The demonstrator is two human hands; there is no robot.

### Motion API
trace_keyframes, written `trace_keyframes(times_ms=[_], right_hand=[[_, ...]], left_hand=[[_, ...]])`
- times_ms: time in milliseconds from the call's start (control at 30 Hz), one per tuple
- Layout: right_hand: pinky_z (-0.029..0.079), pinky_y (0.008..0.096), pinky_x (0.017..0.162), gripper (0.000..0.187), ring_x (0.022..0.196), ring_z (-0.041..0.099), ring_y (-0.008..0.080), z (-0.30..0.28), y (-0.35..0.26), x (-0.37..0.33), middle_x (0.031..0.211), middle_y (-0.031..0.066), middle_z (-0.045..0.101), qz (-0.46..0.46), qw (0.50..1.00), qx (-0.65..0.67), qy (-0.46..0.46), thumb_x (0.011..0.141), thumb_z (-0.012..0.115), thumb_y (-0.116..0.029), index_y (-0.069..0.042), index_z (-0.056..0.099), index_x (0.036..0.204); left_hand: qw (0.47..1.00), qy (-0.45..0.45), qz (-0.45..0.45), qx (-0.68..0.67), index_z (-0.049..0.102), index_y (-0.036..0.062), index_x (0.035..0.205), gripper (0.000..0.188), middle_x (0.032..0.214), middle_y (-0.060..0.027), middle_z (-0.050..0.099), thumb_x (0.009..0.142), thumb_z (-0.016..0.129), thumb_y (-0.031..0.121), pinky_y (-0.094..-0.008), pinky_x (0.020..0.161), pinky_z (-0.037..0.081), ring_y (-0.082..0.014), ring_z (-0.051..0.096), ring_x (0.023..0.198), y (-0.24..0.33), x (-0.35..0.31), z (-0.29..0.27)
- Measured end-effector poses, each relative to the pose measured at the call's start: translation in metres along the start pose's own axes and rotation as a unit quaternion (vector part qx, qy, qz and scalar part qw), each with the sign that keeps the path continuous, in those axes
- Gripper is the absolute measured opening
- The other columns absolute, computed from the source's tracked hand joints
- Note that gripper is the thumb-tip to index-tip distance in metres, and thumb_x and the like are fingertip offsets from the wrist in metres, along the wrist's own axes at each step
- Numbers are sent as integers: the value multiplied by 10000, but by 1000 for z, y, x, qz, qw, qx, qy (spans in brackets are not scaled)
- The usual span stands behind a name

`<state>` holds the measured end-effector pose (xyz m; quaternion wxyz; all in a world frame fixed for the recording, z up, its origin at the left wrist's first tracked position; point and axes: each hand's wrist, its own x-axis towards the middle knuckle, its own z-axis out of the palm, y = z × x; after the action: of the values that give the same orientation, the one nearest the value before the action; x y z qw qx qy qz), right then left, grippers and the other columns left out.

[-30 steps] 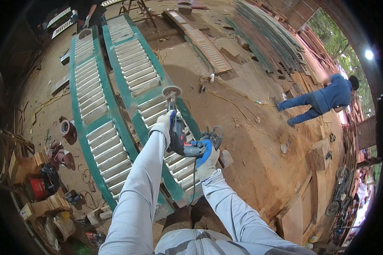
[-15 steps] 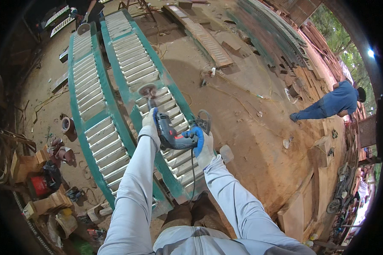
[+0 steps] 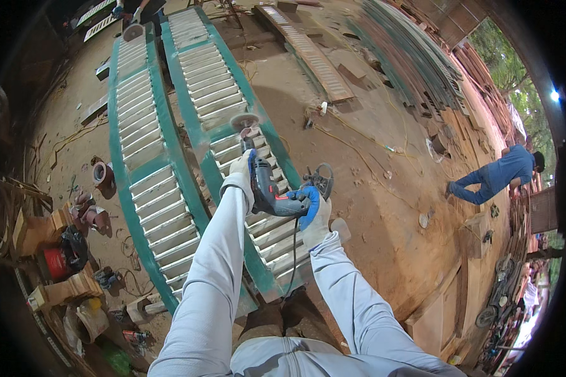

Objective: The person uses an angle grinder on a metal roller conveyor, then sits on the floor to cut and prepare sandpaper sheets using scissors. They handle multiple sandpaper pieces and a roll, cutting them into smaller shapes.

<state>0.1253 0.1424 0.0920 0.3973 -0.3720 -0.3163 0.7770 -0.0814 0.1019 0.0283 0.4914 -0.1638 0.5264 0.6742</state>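
A dark blue-grey power drill [image 3: 264,185] with red accents is held in both gloved hands. My left hand [image 3: 240,174] wraps round its front body, behind the chuck. My right hand [image 3: 316,215], in a white and blue glove, grips the rear handle, where a black cord hangs down. A round sanding disc [image 3: 244,121] on the drill's front end is over the right louvred shutter [image 3: 202,137], near its cross rail. Whether the disc touches the wood I cannot tell. This shutter has a green frame and pale slats. A second green louvred shutter [image 3: 119,135] lies alongside on the left.
Another person's hand [image 3: 137,14] is at the far end near a second disc [image 3: 133,32]. A person in blue [image 3: 493,176] walks at the right. A narrow louvred panel [image 3: 308,53], stacked boards [image 3: 415,63], yellow cords and wooden blocks [image 3: 66,290] lie around.
The drill and disc have shifted right across the right shutter, toward its right side rail. My view has shifted slightly. The person in blue has taken a step. Both hands keep their grip.
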Motion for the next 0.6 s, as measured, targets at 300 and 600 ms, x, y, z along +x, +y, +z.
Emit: trace_keyframes(times_ms=[300,600], right_hand=[[571,347,768,144,768,715,246,17,11,-30,770,91,613,44,992,-92,-79,876,606,-37,-8,591,737],[584,360,743,50,745,696,237,-7,10,-52,793,90,633,57,998,-13,-35,845,645,-30,2,616,820]], left_hand=[[996,77,15,-38,666,126,886,400,697,-99,640,927,618,522,-499,519,549,-310,634,544,-4,-42,-60],[998,40,1,-38,702,120,993,341,780,-49,687,896,703,447,-396,576,513,-217,631,604,-29,-36,-66]])
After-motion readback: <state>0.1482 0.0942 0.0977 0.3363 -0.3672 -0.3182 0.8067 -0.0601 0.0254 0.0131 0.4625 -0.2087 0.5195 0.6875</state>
